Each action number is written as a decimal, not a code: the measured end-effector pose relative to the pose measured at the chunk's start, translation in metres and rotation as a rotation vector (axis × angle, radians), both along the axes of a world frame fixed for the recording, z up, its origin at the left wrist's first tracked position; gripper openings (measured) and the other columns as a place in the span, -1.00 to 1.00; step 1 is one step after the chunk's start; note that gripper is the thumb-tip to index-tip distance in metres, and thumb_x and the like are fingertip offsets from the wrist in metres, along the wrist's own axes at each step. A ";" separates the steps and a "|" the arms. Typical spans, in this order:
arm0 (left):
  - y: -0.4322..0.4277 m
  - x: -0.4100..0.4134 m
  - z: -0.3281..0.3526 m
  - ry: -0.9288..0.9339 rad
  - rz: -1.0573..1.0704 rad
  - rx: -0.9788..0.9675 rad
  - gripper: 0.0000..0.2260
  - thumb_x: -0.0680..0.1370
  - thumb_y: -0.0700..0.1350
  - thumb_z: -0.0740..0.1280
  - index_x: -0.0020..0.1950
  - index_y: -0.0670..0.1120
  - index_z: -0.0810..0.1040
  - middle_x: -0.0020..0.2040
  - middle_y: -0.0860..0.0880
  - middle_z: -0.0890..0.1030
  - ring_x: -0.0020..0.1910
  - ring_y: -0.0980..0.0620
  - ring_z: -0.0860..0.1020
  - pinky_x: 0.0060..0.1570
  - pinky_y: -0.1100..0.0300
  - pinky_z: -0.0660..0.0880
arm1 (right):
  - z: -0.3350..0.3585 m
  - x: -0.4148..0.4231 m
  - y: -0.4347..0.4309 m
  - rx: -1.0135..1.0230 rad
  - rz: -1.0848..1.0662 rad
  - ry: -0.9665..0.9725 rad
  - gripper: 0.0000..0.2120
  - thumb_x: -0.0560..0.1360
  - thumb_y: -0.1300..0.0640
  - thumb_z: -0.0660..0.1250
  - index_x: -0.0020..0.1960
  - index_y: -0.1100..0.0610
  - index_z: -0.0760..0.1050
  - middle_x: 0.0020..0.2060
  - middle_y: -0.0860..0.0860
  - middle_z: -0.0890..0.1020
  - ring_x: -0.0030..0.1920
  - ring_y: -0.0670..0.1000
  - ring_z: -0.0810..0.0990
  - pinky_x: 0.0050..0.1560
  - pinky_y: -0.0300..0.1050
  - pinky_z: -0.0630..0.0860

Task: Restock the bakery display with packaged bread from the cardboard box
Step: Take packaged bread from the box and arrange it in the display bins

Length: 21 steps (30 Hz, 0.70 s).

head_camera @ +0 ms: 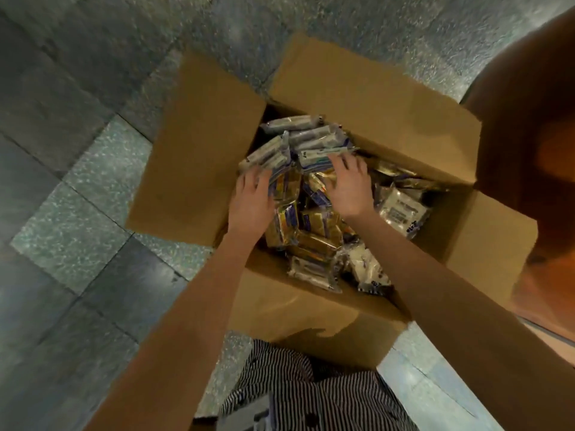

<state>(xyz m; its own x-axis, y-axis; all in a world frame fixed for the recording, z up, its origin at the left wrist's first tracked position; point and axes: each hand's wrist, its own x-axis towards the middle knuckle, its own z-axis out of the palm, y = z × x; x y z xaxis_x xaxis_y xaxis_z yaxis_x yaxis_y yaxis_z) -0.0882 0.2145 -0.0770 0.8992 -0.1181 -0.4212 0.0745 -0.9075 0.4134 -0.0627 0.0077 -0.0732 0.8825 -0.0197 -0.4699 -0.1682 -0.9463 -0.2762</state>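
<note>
An open cardboard box (pixel 326 309) stands on the floor below me, its flaps folded outward. Inside lie several packaged breads: clear wrappers with grey-blue labels (pixel 298 138) at the far side, golden loaves (pixel 311 231) in the middle, white packs (pixel 401 209) at the right. Both my hands reach into the box. My left hand (pixel 252 203) curls its fingers round the left end of the grey-labelled packs. My right hand (pixel 350 185) grips the right end of the same bunch, fingers over the top. The fingertips are partly hidden by wrappers.
Grey stone floor tiles (pixel 77 213) surround the box. A reddish-brown wooden surface (pixel 535 181) rises at the right, close to the box's right flap. My striped clothing (pixel 311 396) shows at the bottom edge.
</note>
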 end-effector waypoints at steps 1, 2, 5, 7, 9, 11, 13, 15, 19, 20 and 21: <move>0.001 0.002 -0.007 -0.010 -0.021 0.019 -0.52 0.60 -0.20 0.27 0.52 -0.13 0.28 0.49 -0.20 0.29 0.45 -0.24 0.27 0.37 -0.14 0.35 | -0.007 0.003 0.002 -0.021 0.014 -0.001 -0.51 0.62 0.11 0.23 0.52 0.08 0.24 0.49 0.14 0.27 0.52 0.24 0.12 0.45 0.23 0.22; 0.001 0.004 -0.013 -0.030 -0.044 0.045 -0.51 0.59 -0.20 0.28 0.51 -0.13 0.29 0.48 -0.20 0.32 0.42 -0.24 0.32 0.33 -0.15 0.38 | -0.014 0.006 0.003 -0.038 0.030 -0.008 -0.50 0.62 0.11 0.24 0.53 0.07 0.23 0.50 0.14 0.26 0.54 0.22 0.09 0.48 0.23 0.18; -0.001 0.006 -0.028 -0.128 -0.068 0.105 -0.52 0.54 -0.22 0.34 0.46 -0.09 0.38 0.37 -0.20 0.46 0.30 -0.26 0.44 0.17 -0.18 0.46 | -0.032 0.016 0.006 -0.070 0.085 -0.011 -0.46 0.60 0.15 0.27 0.54 0.05 0.21 0.50 0.19 0.24 0.55 0.21 0.06 0.51 0.21 0.02; -0.004 0.006 -0.036 -0.163 -0.056 0.113 -0.52 0.51 -0.24 0.36 0.43 -0.04 0.41 0.27 -0.18 0.52 0.22 -0.24 0.48 0.08 -0.15 0.47 | -0.042 0.020 0.007 -0.112 0.130 -0.041 -0.48 0.57 0.17 0.30 0.50 0.07 0.30 0.42 0.25 0.32 0.50 0.27 0.16 0.50 0.26 -0.01; -0.006 0.004 -0.043 -0.194 -0.040 0.099 -0.54 0.49 -0.25 0.39 0.37 -0.02 0.46 0.13 -0.17 0.57 0.10 -0.23 0.52 -0.02 -0.12 0.50 | -0.052 0.023 0.005 -0.132 0.169 -0.147 -0.54 0.51 0.22 0.35 0.40 0.12 0.44 0.24 0.28 0.46 0.34 0.33 0.36 0.43 0.32 0.12; -0.008 0.001 -0.048 -0.196 -0.009 0.062 -0.56 0.48 -0.27 0.40 0.34 -0.01 0.47 0.05 -0.17 0.56 -0.01 -0.23 0.55 -0.11 -0.10 0.54 | -0.059 0.026 0.000 -0.139 0.195 -0.181 -0.57 0.50 0.22 0.34 0.37 0.12 0.47 0.15 0.26 0.51 0.22 0.31 0.45 0.35 0.28 0.22; -0.008 -0.002 -0.051 -0.207 0.019 0.000 -0.57 0.49 -0.29 0.39 0.32 -0.01 0.48 0.03 -0.18 0.55 -0.06 -0.23 0.56 -0.18 -0.09 0.57 | -0.062 0.026 -0.004 -0.135 0.254 -0.131 -0.59 0.55 0.21 0.29 0.40 0.10 0.45 0.16 0.22 0.53 0.21 0.29 0.44 0.30 0.21 0.23; -0.005 -0.006 -0.048 -0.238 0.044 -0.050 -0.59 0.49 -0.30 0.37 0.31 -0.03 0.51 0.01 -0.17 0.55 -0.08 -0.20 0.55 -0.21 -0.08 0.58 | -0.061 0.023 -0.005 -0.112 0.282 -0.108 -0.59 0.55 0.26 0.28 0.39 0.11 0.46 0.15 0.19 0.56 0.20 0.28 0.44 0.26 0.18 0.25; 0.001 -0.016 -0.035 -0.315 0.122 -0.115 -0.61 0.51 -0.30 0.35 0.32 -0.06 0.52 -0.01 -0.14 0.55 -0.09 -0.15 0.56 -0.21 -0.03 0.59 | -0.039 0.004 -0.008 -0.029 0.234 -0.170 -0.61 0.55 0.27 0.26 0.36 0.15 0.48 0.07 0.19 0.59 0.09 0.28 0.49 0.13 0.14 0.32; 0.000 -0.018 -0.030 -0.325 0.143 -0.126 -0.61 0.52 -0.29 0.34 0.32 -0.06 0.52 -0.01 -0.13 0.55 -0.09 -0.14 0.56 -0.21 -0.03 0.59 | -0.031 -0.003 -0.010 -0.003 0.214 -0.178 -0.61 0.55 0.26 0.25 0.38 0.16 0.47 0.06 0.19 0.59 0.08 0.28 0.49 0.12 0.14 0.33; -0.001 -0.022 -0.023 -0.328 0.160 -0.135 -0.61 0.52 -0.29 0.34 0.33 -0.06 0.52 0.00 -0.13 0.55 -0.09 -0.13 0.57 -0.21 -0.03 0.60 | -0.021 -0.010 -0.012 0.021 0.194 -0.177 -0.61 0.57 0.25 0.24 0.39 0.16 0.45 0.07 0.19 0.59 0.09 0.28 0.49 0.12 0.15 0.34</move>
